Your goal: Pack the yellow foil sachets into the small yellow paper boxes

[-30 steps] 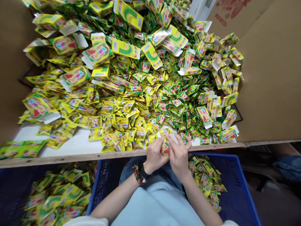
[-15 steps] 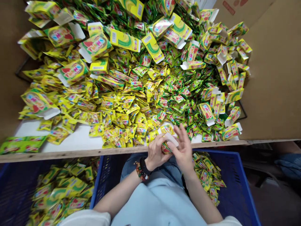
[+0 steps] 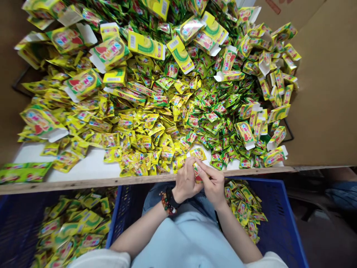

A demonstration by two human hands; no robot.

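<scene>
My left hand (image 3: 185, 182) and my right hand (image 3: 214, 183) meet over the table's front edge, both closed around one small yellow-green carton (image 3: 197, 175). Fingers of both hands press on the carton's top end, which is mostly hidden between them. A beaded bracelet sits on my left wrist. Just beyond my fingers lies a big heap of yellow-green sachets (image 3: 156, 123) on the white table (image 3: 89, 169).
Several open cartons (image 3: 111, 52) lie across the back and right of the heap. A blue crate (image 3: 281, 223) with filled packs sits at my right knee, another crate (image 3: 16, 223) at my left. Brown cardboard walls (image 3: 323, 93) flank the table. Flat packs (image 3: 25, 172) lie front left.
The carton's white flap, open half a second ago under my spread right fingers, is now folded down. My right fingers have closed onto the carton.
</scene>
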